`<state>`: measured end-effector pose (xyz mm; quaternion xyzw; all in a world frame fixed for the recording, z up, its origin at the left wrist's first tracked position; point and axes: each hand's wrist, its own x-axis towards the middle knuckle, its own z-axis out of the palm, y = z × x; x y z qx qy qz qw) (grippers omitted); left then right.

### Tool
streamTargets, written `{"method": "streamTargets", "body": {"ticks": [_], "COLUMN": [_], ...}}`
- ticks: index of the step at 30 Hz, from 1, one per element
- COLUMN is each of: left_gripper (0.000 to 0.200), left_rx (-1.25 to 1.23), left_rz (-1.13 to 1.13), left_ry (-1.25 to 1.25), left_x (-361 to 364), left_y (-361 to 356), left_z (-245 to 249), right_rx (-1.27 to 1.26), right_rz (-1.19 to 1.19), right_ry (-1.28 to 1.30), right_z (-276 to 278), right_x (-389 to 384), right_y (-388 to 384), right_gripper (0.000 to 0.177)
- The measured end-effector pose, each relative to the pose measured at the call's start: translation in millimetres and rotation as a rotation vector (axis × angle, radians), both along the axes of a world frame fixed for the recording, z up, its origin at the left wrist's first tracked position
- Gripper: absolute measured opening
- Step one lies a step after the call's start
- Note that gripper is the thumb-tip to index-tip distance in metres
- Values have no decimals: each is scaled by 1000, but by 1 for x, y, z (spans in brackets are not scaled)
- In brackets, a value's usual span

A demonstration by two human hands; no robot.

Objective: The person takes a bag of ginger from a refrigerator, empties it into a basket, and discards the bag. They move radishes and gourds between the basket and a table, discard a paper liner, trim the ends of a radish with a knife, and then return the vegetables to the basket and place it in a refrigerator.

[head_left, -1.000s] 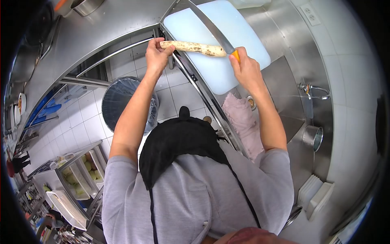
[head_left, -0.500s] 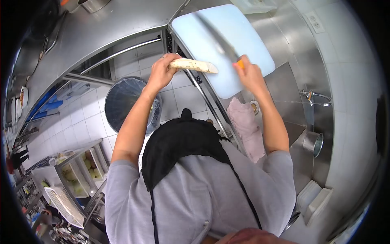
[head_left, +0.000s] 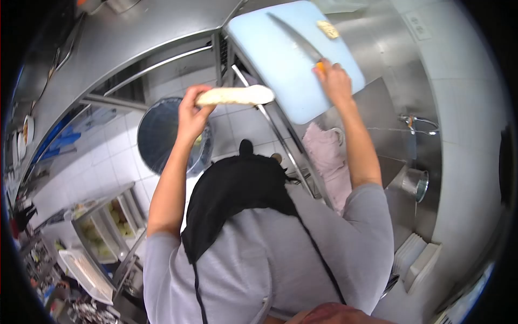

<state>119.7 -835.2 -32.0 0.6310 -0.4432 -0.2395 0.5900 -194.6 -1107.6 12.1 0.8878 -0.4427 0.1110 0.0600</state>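
My left hand [head_left: 194,110] grips one end of a long pale root-like piece [head_left: 234,96], held level over the floor beside the bin; its white cut end points toward the board. My right hand [head_left: 335,83] is closed on the orange handle of a knife [head_left: 294,35], whose blade lies over the light blue cutting board [head_left: 286,86]. A small pale slice [head_left: 327,29] is near the board's far right edge.
A lined bin [head_left: 162,137] stands on the tiled floor below my left hand. Right of the board are a sink with a faucet [head_left: 418,123] and a metal pot [head_left: 415,184]. A pink cloth [head_left: 329,162] lies by the board's near corner.
My left hand has drawn the long piece leftward, away from the board. A small slice now shows on the board. The knife has moved slightly right.
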Motion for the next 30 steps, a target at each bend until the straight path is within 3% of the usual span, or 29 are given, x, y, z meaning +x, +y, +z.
{"method": "streamTargets", "body": {"ticks": [3, 5, 9, 11, 12, 16, 18, 21, 23, 25, 26, 27, 30], "left_gripper": [36, 34, 31, 30, 40, 69, 70, 54, 51, 51, 51, 46, 44], "left_rx": [123, 144, 169, 151, 126, 27, 59, 46, 181, 141, 173, 150, 245], "left_rz": [-17, -16, -84, -130, -150, -106, -65, -2, 160, 258, 252, 255, 273], "left_ry": [262, 305, 608, 828, 873, 885, 777, 598, 319, 132, 223, 152, 121], "left_x": [-10, -14, -18, -21, -23, -33, -27, -12, -11, -4, -5, -1, 12], "left_y": [10, 15, 28, 36, 40, 49, 56, 61, 61, 63, 66, 70, 96], "left_z": [14, 5, -12, -12, -12, 19, 25, 35, 53, 31, 39, 37, 22], "right_rx": [29, -13, -277, -43, 80, 9, 154, 1070, 1710, 1881, 1920, 1980, 1936], "right_rz": [-27, -74, -19, -49, -63, -7, 32, 43, 346, 451, 487, 531, 398], "right_ry": [-21, -14, -228, -265, -281, 47, -347, -1045, -1323, -1318, -1269, -1222, -1197], "right_z": [24, 26, 7, -13, -20, -16, -4, 47, 44, 41, 39, 36, 57], "right_x": [5, 10, 26, 35, 35, 45, 61, 88, 96, 114, 118, 129, 156], "right_y": [-1, -29, -117, -170, -189, -221, -196, -106, -52, 18, 43, 65, 131], "right_gripper": [33, 30, 39, 43, 45, 39, 45, 48, 54, 50, 49, 49, 45]}}
